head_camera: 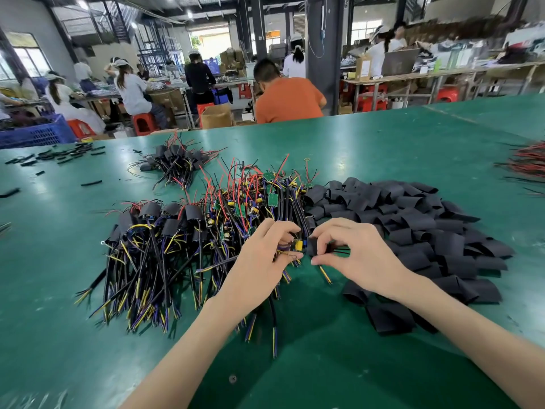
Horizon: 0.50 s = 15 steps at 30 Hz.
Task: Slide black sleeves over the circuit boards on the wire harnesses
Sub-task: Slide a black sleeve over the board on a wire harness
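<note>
My left hand (262,261) pinches a circuit board (298,245) with a yellow part, its wires trailing toward me. My right hand (354,255) pinches a black sleeve (312,246) right against the board's end. Thin red and black wires poke out past my right fingers. Behind my hands lies a heap of bare boards on harnesses (253,196). A big pile of loose black sleeves (413,228) spreads to the right. To the left lie harnesses with sleeves on them (153,231).
A smaller bunch of sleeved harnesses (177,163) lies farther back on the green table (324,364). Short black tube pieces (67,154) scatter at far left. Red and black wires (528,163) lie at the right edge. People work at benches beyond the table.
</note>
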Available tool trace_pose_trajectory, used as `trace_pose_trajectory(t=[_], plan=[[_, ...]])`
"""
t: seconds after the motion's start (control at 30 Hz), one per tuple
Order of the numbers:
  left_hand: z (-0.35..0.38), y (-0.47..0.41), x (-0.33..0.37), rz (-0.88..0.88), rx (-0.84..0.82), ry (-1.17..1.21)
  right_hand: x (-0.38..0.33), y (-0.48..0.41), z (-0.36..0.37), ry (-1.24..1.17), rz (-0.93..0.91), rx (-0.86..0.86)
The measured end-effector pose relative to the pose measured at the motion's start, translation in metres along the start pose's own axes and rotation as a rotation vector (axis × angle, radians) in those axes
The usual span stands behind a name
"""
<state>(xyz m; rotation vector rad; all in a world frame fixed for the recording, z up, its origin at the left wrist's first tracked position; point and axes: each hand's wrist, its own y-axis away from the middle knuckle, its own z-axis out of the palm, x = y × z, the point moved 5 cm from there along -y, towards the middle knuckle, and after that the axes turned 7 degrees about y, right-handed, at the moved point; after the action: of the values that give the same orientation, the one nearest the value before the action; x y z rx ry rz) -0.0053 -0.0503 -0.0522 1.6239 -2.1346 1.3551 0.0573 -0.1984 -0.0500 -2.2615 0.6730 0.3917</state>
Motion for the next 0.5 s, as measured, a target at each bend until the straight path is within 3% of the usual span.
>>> trace_pose_trajectory(t=[0.17,0.5], plan=[[0.0010,-0.0001,0.0002,-0.005,-0.002,0.018,-0.0096,0.0017,0.0003,0.178,-0.141,0.042],[-0.0076,-0.0009,-0.0006,-0.038,0.047,0.195,-0.0117,0.0021,-0.0035,0.161,-0.117,0.107]])
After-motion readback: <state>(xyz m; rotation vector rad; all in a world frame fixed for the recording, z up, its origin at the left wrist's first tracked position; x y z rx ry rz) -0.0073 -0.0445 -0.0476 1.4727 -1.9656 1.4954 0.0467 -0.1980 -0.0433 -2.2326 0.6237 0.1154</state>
